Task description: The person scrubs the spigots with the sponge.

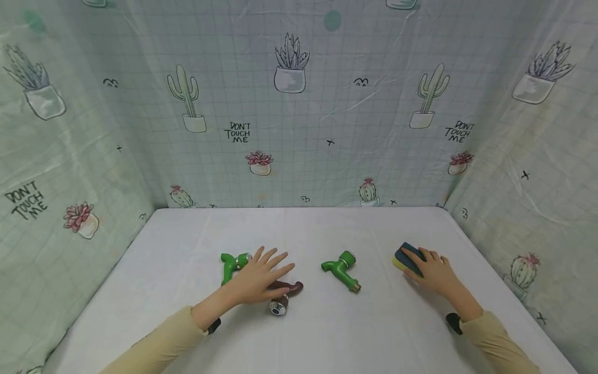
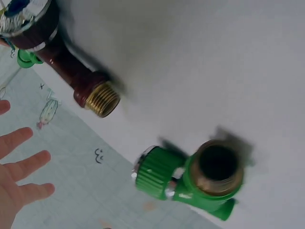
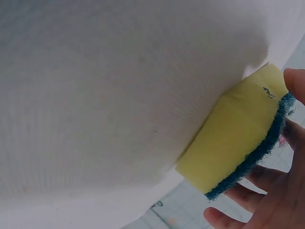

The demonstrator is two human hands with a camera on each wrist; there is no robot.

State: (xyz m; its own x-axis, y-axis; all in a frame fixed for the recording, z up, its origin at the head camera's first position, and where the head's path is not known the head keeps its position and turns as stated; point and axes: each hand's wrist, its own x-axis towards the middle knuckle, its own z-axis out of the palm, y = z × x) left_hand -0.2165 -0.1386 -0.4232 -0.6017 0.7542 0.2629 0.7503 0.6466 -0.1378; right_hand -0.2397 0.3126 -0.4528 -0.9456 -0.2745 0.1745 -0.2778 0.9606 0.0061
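Observation:
In the head view my left hand (image 1: 258, 278) spreads its straight fingers above a dark red tap (image 1: 294, 288), partly covering it. The left wrist view shows the brass thread of the red tap (image 2: 78, 76). A green tap (image 1: 229, 266) lies at that hand's left, partly behind it. My right hand (image 1: 434, 272) has thumb and index finger about a sponge (image 1: 406, 255) at the table's right, pinching it. The sponge (image 3: 233, 133) is yellow with a dark blue-green scouring side, and its yellow part faces the table.
A second green tap (image 1: 343, 271) with a brass end lies between the hands. All stand on a white table (image 1: 327, 337). A cactus-print cloth (image 1: 299, 114) hangs behind the table and along both sides.

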